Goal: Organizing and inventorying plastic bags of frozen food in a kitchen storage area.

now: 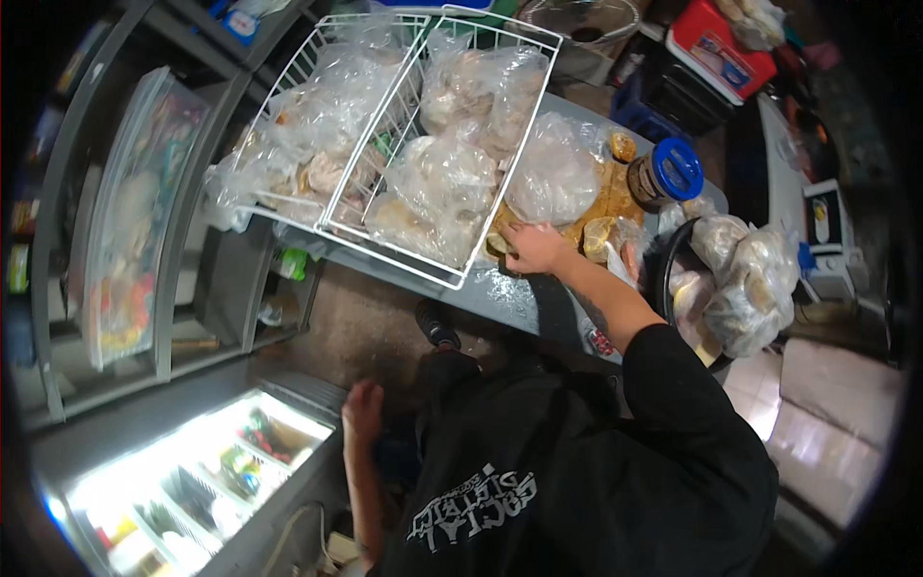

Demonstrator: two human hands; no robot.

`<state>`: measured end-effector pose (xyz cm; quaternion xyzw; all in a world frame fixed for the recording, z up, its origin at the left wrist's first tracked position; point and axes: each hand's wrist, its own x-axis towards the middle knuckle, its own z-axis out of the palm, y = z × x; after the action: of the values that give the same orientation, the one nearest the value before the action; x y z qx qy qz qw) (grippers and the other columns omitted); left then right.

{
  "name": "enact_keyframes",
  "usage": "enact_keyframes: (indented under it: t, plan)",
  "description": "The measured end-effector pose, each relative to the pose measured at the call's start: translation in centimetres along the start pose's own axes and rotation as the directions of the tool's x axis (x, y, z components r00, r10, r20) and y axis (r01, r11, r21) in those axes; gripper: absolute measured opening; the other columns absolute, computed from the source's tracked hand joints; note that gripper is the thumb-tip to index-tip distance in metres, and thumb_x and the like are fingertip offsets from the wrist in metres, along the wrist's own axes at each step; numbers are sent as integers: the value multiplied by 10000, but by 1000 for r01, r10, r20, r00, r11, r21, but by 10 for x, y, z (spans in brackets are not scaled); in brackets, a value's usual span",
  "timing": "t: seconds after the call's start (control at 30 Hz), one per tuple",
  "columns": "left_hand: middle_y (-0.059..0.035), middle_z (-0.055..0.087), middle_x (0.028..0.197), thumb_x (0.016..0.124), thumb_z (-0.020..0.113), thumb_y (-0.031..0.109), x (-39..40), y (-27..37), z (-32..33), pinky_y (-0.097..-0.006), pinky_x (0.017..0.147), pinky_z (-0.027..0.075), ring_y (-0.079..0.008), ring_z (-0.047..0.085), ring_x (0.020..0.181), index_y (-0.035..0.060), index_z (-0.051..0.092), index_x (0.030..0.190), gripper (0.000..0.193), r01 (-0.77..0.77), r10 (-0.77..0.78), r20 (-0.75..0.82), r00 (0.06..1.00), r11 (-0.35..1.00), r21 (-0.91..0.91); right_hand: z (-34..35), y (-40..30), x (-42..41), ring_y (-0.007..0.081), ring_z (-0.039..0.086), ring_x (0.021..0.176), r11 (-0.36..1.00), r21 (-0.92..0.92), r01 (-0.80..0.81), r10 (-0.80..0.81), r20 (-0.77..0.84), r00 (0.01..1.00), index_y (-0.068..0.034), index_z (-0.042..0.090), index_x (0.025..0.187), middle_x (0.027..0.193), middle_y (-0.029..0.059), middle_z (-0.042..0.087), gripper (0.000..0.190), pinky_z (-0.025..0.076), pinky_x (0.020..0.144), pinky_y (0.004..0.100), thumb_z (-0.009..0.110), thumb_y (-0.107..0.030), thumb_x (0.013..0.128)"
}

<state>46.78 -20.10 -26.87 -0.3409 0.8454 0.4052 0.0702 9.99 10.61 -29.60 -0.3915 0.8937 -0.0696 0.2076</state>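
My right hand [537, 247] reaches over the grey table [497, 287], its fingertips at a small yellowish item [497, 243] beside the front corner of a white wire basket [461, 277]. Whether the fingers grip that item cannot be made out. Clear plastic bags of pale food [441, 177] fill both sections of the basket. Right of it lie a large clear bag [551, 173] and flat yellow-brown packs [620, 191]. My left hand [364, 407] hangs low by my side, blurred and away from the table, with nothing visible in it.
A lit chest freezer [317, 411] with divided contents stands at lower left. Grey shelving [245, 108] holds a clear plastic bin [137, 216]. A blue-lidded jar [674, 172] and a black tub [667, 288] of bagged food are on the right. Behind them sits a red-and-white cooler [721, 50].
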Motion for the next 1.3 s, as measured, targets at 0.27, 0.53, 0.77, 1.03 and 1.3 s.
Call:
enact_keyframes:
  t: [0.27, 0.53, 0.77, 1.03, 1.3]
  plan:
    - [-51, 684, 939, 899, 644, 119, 211, 179, -165, -276, 799, 512, -140, 642, 838, 15, 640, 1071, 201, -435, 440, 484, 756, 891, -131, 41, -36, -61, 263, 665, 841, 431, 878, -209, 786, -251, 565, 32, 649, 987, 894, 157, 683, 322, 513, 758, 393, 605, -249, 836]
    - [-123, 572, 1248, 869, 696, 80, 193, 301, -73, -308, 826, 543, -176, 603, 1062, 71, 457, 1346, 534, -205, 651, 628, 426, 746, -634, -77, -119, -71, 110, 581, 873, -244, 820, 518, 756, -174, 631, 41, 608, 1141, 1004, 44, 636, 297, 456, 831, 245, 588, -161, 924]
    - [-127, 573, 1252, 823, 741, 26, 159, 322, 15, -312, 952, 487, -181, 572, 1126, 2, 340, 1438, 734, -256, 783, 445, 434, 581, -773, -102, -135, -52, 85, 616, 947, -169, 843, 510, 672, -280, 686, 9, 500, 1325, 1022, 16, 639, 459, 523, 815, 257, 677, -93, 914]
    - [-168, 503, 1332, 909, 614, 14, 145, 312, 31, -318, 968, 481, -168, 563, 1136, -29, 305, 1468, 640, -392, 782, 378, 496, 590, -706, -86, -94, -54, 125, 591, 1071, -213, 893, 396, 587, -207, 783, -12, 437, 1347, 1232, 81, 554, 531, 506, 922, 280, 685, -24, 877]
    - [-200, 565, 1276, 955, 585, 139, 133, 339, 48, -335, 860, 532, -252, 633, 1033, -39, 476, 1344, 441, -379, 469, 598, 650, 882, -280, -74, -55, -82, 142, 585, 1068, -293, 711, 640, 757, -236, 609, -11, 403, 1356, 1202, 91, 585, 533, 497, 921, 294, 617, 0, 868]
